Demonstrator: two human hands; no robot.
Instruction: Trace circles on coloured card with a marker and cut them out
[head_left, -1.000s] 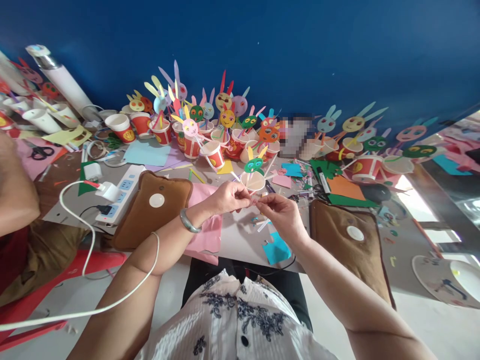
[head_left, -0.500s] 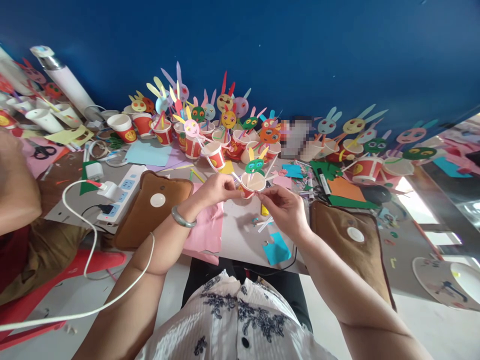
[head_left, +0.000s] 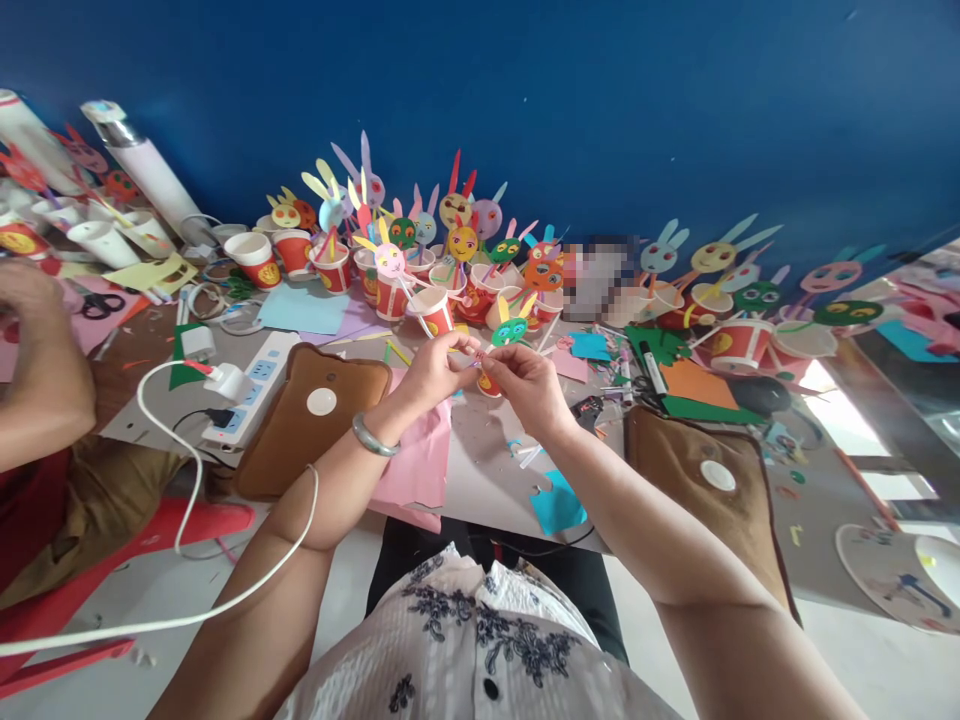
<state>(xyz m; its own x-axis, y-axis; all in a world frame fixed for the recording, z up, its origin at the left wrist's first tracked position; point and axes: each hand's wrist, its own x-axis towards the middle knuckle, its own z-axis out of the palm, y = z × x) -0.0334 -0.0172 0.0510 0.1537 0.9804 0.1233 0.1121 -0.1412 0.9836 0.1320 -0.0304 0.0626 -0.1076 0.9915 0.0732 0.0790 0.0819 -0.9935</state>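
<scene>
My left hand (head_left: 441, 372), with a jade-coloured bangle at its wrist, has thumb and finger brought together. My right hand (head_left: 529, 388) is pinched too, its fingertips meeting the left ones. Something tiny and pinkish seems to be between them, too small to name. Just behind the fingertips stands a red-and-white paper cup (head_left: 490, 387), mostly hidden by my hands. A green paper rabbit face (head_left: 511, 333) with yellow ears rises from it. Below my right wrist lies a cut blue paper piece (head_left: 559, 503), and pink paper (head_left: 412, 465) lies under my left forearm.
Many cups with paper animal faces line the blue wall. A brown pad (head_left: 311, 430) and a white power strip (head_left: 255, 390) lie left; another brown pad (head_left: 709, 490) lies right. A white cable (head_left: 187, 470) crosses my left arm. Another person's arm (head_left: 49, 380) is far left.
My hands have come together in front of the cup; before, they were apart at its two sides. My right hand moved left. The other person's forearm has shifted and its hand now shows.
</scene>
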